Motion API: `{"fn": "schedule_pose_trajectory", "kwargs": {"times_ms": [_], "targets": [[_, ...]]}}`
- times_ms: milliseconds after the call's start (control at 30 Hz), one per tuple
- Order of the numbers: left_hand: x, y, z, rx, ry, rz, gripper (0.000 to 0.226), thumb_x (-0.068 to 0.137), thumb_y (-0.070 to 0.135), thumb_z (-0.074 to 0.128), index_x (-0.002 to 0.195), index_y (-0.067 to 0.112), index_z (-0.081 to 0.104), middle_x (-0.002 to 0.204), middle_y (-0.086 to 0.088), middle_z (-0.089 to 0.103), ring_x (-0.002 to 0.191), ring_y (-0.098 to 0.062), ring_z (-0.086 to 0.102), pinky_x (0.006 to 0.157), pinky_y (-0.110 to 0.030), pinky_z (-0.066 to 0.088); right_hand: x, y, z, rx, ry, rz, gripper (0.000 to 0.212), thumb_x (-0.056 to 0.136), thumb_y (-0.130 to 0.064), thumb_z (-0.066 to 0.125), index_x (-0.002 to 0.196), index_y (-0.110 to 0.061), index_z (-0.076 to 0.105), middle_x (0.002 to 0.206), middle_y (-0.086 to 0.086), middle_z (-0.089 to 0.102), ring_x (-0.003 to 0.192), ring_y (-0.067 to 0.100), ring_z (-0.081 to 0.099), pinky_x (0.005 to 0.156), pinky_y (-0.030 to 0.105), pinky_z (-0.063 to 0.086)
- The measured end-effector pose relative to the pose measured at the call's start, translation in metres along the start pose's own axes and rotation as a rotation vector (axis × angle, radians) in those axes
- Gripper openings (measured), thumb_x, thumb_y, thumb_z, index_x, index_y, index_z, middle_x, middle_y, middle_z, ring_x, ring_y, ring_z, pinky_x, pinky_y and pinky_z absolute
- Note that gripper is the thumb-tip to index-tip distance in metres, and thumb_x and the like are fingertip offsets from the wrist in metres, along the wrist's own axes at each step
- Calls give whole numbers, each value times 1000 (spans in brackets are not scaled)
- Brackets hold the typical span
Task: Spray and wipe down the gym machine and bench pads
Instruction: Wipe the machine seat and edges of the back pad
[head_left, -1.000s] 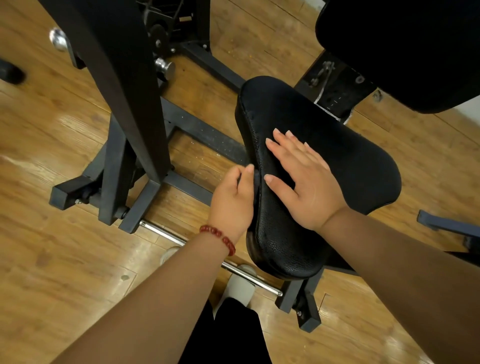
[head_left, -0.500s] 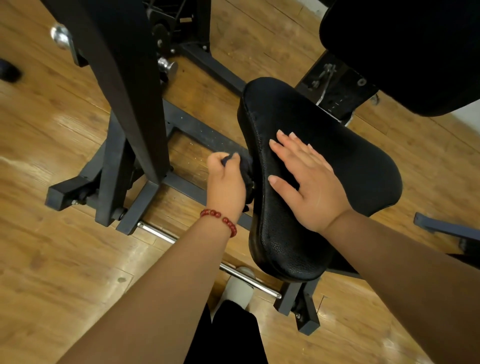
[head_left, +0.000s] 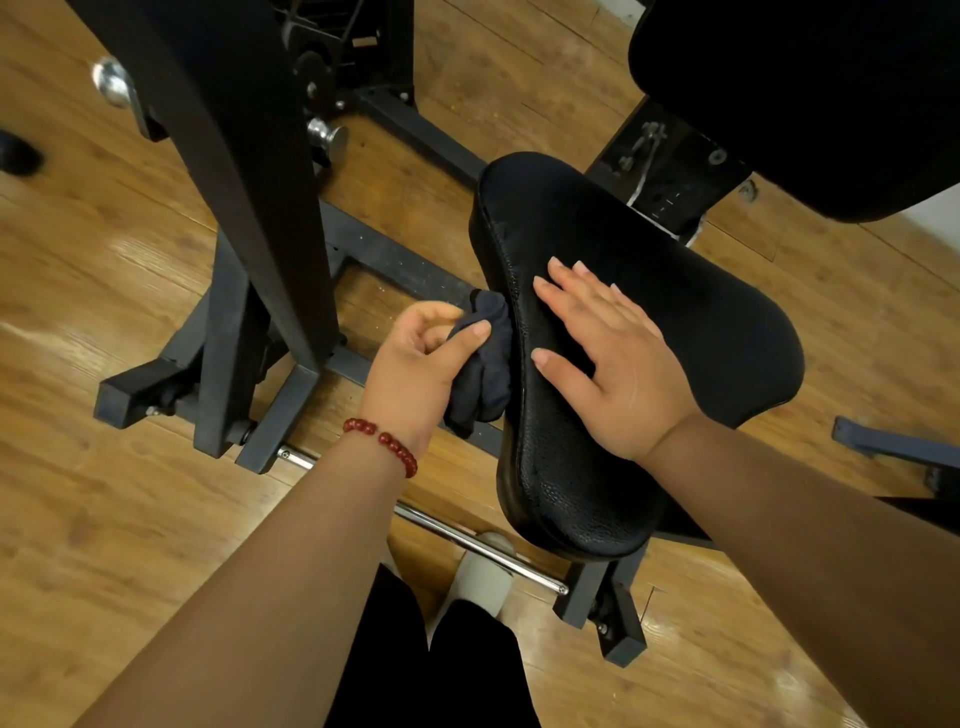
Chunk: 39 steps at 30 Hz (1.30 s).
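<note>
The left grip (head_left: 421, 364) is pinching a bunched dark cloth (head_left: 485, 371) against the left side edge of the seat pad (head_left: 685, 322), which is running lengthwise away from the person, while the right grip (head_left: 613, 364), flat and holding nothing, is resting on that pad's top, farther from the edge.

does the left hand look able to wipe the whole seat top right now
Probably not all of it: the right hand lies flat on the seat, covering its middle. The left hand holds the cloth at the seat's side.
</note>
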<state>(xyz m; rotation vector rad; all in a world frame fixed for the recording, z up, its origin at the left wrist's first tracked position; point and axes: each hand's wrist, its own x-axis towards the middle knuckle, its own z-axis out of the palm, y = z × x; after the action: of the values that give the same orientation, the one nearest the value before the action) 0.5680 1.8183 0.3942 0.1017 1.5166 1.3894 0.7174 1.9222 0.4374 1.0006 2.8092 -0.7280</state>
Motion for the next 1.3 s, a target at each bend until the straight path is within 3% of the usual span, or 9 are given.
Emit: {"fn": "schedule_pose_trajectory", "kwargs": {"times_ms": [133,233,367,500,600,733,800,1000,1300], "targets": [[11,-2,11,-29,58,34,29,89,20,69,108,35,52,68,0,55,65,-14,57,61,-28,51,0,0,0,1,-2,-1,61,97,-52,31,153,-27,28,161,-9,19,149,3,6,118,20,-3],[12,-4,24,13,139,112,10,92,21,66,100,27,61,61,13,54,55,1,52,55,-18,45,0,1,1,-2,-4,-2,61,98,-52,31,153,-28,27,162,-11,18,149,1,4,118,20,-3],[2,-8,31,4,223,84,25,95,33,60,74,38,72,105,8,69,97,-2,63,92,-28,50,1,2,1,-11,-2,-4,60,98,-51,32,153,-28,27,162,-10,18,149,2,5,118,20,-4],[-25,-17,31,56,-37,106,28,102,40,40,108,63,54,142,18,46,124,11,43,107,-17,34,1,1,1,5,0,-6,60,98,-51,32,153,-27,28,161,-10,18,149,2,5,118,20,-3],[-18,-21,37,289,23,258,24,103,32,41,123,45,47,133,10,49,110,18,44,88,5,28,2,1,1,5,-9,-9,62,97,-53,32,153,-28,28,161,-10,18,149,2,6,118,20,-2],[12,1,45,271,99,227,3,103,27,41,105,28,43,97,6,56,78,0,54,61,-4,38,12,1,-10,27,15,13,59,93,-50,46,148,-29,39,156,-11,33,146,9,21,116,35,14],[18,3,44,246,106,210,5,104,27,39,105,24,43,89,10,53,70,3,52,57,-6,38,30,3,-20,-10,34,-3,54,95,-45,51,146,-28,43,152,-9,38,142,14,27,114,39,19],[-6,-12,40,342,92,218,7,103,30,40,107,25,42,84,13,52,67,16,51,57,-4,38,68,16,-14,-87,-39,-29,58,100,-44,44,153,-30,26,162,-9,17,150,12,6,118,35,4],[40,14,48,283,167,126,12,104,36,37,107,26,41,82,7,55,64,-3,53,47,-11,39,69,23,-8,-51,-11,-54,61,96,-53,34,152,-31,28,162,-10,20,150,8,8,118,35,8]]}}
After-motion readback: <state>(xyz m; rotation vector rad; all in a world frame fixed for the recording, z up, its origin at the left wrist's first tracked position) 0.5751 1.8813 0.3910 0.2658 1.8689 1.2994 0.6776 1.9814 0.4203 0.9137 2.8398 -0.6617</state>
